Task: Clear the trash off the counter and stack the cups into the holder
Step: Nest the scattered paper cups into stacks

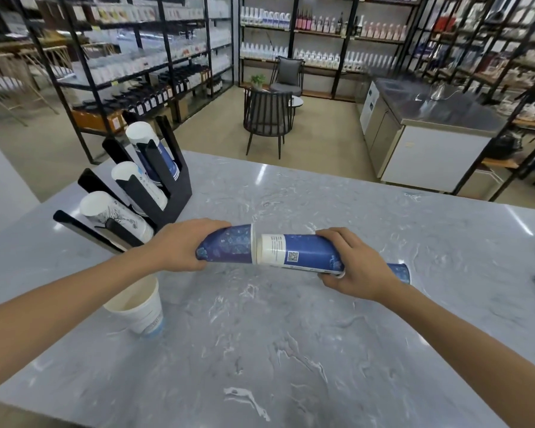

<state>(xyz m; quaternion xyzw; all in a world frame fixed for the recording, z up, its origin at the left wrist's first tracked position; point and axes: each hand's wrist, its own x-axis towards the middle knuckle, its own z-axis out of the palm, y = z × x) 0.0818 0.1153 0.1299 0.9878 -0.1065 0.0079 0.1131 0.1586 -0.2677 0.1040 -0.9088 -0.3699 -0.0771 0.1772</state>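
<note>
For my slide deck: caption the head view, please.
Both hands, left and right, nest two blue paper cups above the counter.

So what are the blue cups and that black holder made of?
The blue cups look like printed paper: matte walls, white rolled rims. The black cup holder looks like glossy plastic or acrylic, judging by its flat, shiny panels; I can't be sure which.

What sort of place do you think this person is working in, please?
Probably a drinks shop or café supply showroom: a marble counter with a black cup holder full of paper cups, tall shelves of bottles behind, and a small seating corner with a chair.
</note>
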